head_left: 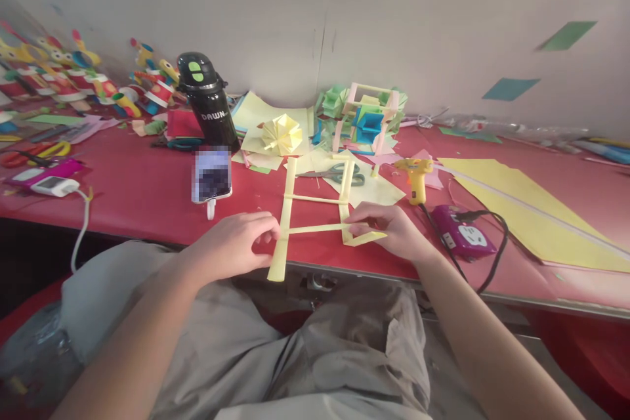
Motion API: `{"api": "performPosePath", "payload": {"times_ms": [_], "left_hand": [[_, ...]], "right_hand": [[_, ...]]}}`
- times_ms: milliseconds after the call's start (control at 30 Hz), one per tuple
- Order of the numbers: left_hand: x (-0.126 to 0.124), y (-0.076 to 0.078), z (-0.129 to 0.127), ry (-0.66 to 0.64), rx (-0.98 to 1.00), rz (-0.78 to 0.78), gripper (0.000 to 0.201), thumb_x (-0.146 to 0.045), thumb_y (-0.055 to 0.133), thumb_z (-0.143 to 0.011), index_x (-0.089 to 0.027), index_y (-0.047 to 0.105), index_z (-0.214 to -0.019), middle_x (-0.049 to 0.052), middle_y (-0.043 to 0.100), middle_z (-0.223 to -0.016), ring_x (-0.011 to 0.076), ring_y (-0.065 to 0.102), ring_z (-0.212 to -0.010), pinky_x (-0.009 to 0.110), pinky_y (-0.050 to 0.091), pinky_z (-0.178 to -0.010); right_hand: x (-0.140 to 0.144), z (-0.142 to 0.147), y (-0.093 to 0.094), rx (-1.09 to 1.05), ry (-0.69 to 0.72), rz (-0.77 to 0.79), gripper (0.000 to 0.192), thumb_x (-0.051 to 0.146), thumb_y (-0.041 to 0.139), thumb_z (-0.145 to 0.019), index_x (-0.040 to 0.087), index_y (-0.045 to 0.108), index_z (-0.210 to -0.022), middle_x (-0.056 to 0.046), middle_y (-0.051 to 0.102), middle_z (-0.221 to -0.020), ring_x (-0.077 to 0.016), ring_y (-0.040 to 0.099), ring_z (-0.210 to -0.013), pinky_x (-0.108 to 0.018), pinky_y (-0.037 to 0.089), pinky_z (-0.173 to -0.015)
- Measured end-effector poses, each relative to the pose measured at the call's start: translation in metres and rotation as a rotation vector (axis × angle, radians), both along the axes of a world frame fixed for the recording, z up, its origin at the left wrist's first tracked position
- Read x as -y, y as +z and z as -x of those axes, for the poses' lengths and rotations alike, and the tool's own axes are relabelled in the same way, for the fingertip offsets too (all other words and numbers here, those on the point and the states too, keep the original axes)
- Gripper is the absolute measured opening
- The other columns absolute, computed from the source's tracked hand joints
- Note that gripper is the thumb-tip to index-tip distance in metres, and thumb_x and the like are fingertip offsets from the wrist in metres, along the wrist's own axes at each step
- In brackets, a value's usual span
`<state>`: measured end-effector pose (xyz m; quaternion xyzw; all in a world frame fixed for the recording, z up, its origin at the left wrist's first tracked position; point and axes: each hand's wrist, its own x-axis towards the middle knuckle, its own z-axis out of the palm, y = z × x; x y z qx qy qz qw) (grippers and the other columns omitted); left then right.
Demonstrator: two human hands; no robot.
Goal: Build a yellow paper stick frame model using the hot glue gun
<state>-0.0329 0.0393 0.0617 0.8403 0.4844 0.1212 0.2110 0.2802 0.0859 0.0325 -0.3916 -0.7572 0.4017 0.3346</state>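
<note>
Probably light, bendable and easily creased, the yellow paper-strip frame (286, 210) was at the near edge of the red table (142, 177), left side pinched by the left hand (236, 243), right side by the right hand (392, 230); its crossbar joints seemed the firmest holds.

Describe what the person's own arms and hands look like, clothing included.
The left hand and right hand are bare, with no gloves. The left forearm and right forearm show no sleeves, and no watch, bracelet or marking can be made out. Below them are loose, creased grey-brown trousers.
</note>
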Motion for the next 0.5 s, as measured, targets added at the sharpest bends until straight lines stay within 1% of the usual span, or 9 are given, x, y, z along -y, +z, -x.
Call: {"api": "performPosePath", "payload": {"times_ms": [167, 333, 400, 500], "left_hand": [[-0.001, -0.0031, -0.0001, 0.017, -0.001, -0.015, 0.01, -0.024, 0.062, -0.078, -0.023, 0.054, -0.083, -0.002, 0.06, -0.081, 0.0141, 0.055, -0.07, 0.024, 0.039, -0.059], [-0.0039, -0.0041, -0.0003, 0.043, -0.014, -0.034, 0.012, -0.022, 0.063, -0.077, -0.023, 0.053, -0.084, -0.003, 0.06, -0.081, 0.0135, 0.056, -0.07, 0.024, 0.039, -0.059], [-0.0041, -0.0038, -0.0008, 0.046, -0.017, -0.034, 0.013, -0.022, 0.063, -0.077, -0.023, 0.053, -0.084, -0.003, 0.06, -0.081, 0.0131, 0.056, -0.07, 0.024, 0.038, -0.058], [-0.0039, -0.0036, -0.0016, 0.044, -0.007, -0.042, 0.011, -0.024, 0.062, -0.078, -0.023, 0.055, -0.086, -0.003, 0.06, -0.082, 0.0131, 0.056, -0.071, 0.024, 0.039, -0.059]], "right_hand": [[-0.0006, 0.0072, -0.0005, 0.035, 0.022, 0.012, 0.025, 0.044, 0.072, -0.081, 0.019, 0.075, -0.084, -0.007, 0.07, -0.08, -0.0176, 0.06, -0.07, -0.032, 0.046, -0.065], [-0.0015, 0.0102, -0.0019, 0.05, 0.006, 0.008, 0.028, 0.046, 0.073, -0.079, 0.019, 0.075, -0.084, -0.007, 0.071, -0.079, -0.0162, 0.058, -0.066, -0.031, 0.044, -0.06], [-0.0014, 0.0088, -0.0029, 0.036, 0.023, 0.036, 0.028, 0.046, 0.074, -0.078, 0.019, 0.076, -0.085, -0.008, 0.071, -0.08, -0.0168, 0.059, -0.067, -0.031, 0.045, -0.06], [-0.0011, 0.0066, -0.0032, 0.027, 0.058, 0.07, 0.027, 0.045, 0.075, -0.078, 0.019, 0.076, -0.088, -0.009, 0.072, -0.084, -0.019, 0.062, -0.073, -0.032, 0.047, -0.064]]}}
